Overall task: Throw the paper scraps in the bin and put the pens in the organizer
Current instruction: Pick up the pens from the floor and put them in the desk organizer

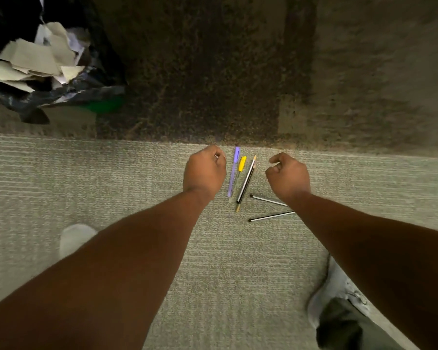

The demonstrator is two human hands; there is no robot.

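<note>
Several pens lie on the light carpet between my hands: a purple pen (pixel 234 170), a yellow-capped pen (pixel 242 163), a black-and-white striped pen (pixel 245 183), and two thin dark pens (pixel 268 200) (pixel 271 216), partly under my right wrist. My left hand (pixel 204 170) hovers just left of the purple pen, its fingers curled into a fist, with a tiny pale sliver at the knuckles. Just right of the striped pen, my right hand (pixel 287 175) has loosely curled fingers and the thumb apart, holding nothing visible. The bin (pixel 61 94), lined with a black bag, holds paper scraps (pixel 36 59). No organizer is in view.
A dark rug (pixel 200 72) covers the floor beyond the pens, its edge just past my fingertips. My shoes stand at the lower left (pixel 74 238) and lower right (pixel 339 286). The bin stands at the far left on the floor.
</note>
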